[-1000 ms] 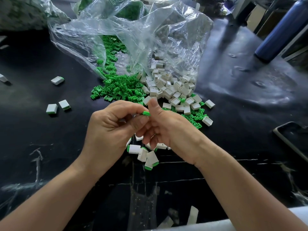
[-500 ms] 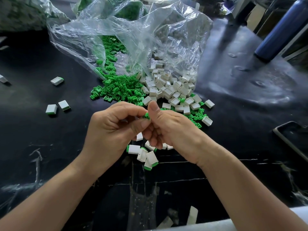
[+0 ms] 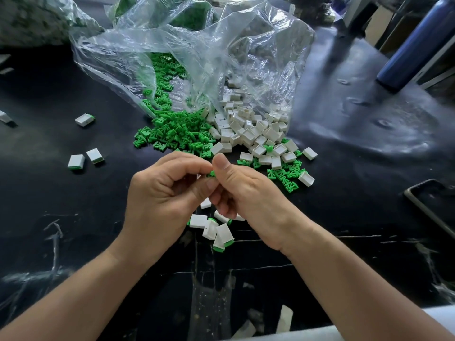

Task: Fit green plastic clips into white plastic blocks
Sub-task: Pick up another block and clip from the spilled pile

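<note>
Glossy black table (image 3: 357, 134), scuffed, daylight glare, blue bottle (image 3: 413, 43) far right.

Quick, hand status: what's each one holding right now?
Left hand: fingers curled, pinching the green clip.
Right hand: pinching the same clip from the other side.

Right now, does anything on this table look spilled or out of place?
Clips and blocks have spilled from the bag into one pile, mixing along its right edge. A few finished blocks lie stray on the left.
</note>
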### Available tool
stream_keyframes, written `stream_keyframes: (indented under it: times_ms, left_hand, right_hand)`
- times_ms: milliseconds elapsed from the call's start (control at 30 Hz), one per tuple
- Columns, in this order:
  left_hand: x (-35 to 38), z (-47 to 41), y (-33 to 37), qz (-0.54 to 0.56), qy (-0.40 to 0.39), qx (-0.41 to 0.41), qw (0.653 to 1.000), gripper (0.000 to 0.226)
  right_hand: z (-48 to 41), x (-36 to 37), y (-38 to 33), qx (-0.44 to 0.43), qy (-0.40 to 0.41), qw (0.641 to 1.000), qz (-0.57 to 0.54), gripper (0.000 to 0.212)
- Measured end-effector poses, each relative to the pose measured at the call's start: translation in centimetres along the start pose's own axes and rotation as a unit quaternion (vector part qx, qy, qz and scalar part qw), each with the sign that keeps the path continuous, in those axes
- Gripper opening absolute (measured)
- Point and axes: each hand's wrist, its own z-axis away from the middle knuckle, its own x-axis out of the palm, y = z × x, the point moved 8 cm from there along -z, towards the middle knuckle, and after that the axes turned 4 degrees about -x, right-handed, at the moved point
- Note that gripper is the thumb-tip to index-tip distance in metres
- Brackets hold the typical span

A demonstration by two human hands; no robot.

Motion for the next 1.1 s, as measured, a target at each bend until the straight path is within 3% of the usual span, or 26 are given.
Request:
stream_keyframes:
  times_ms: [300, 433, 533, 700, 900, 1100]
  left_hand:
    - [0.1, 0.1, 0.1, -0.016, 0.016, 0.002, 1.000, 0.015]
    - [0.3, 0.0, 0.2, 0.008, 0.002, 0.004, 1.000, 0.005]
    - [0.6, 0.0, 0.8, 0.029, -0.009, 0.027, 0.999, 0.011]
    - [0.8, 0.1, 1.5, 0.027, -0.027, 0.059, 0.998, 0.025]
    - [0.8, 0.2, 1.6, 0.019, -0.021, 0.069, 0.997, 0.023]
    - [0.6, 0.2, 0.9, 0.000, -0.013, 0.048, 0.999, 0.011]
  right_hand:
    - [-0.1, 0.5, -0.1, -0.015, 0.010, 0.999, 0.034, 0.041]
    - [0.1, 0.8, -0.8, -0.037, -0.014, 0.999, 0.034, 0.050]
    - [0.3, 1.2, -1.7, -0.062, -0.047, 0.997, 0.029, 0.057]
    - [0.2, 1.3, -1.7, -0.068, -0.048, 0.996, 0.038, 0.050]
    - [0.2, 1.2, -1.2, -0.052, -0.046, 0.997, 0.042, 0.051]
    - [0.1, 0.6, 0.3, 0.020, -0.057, 0.998, 0.012, 0.053]
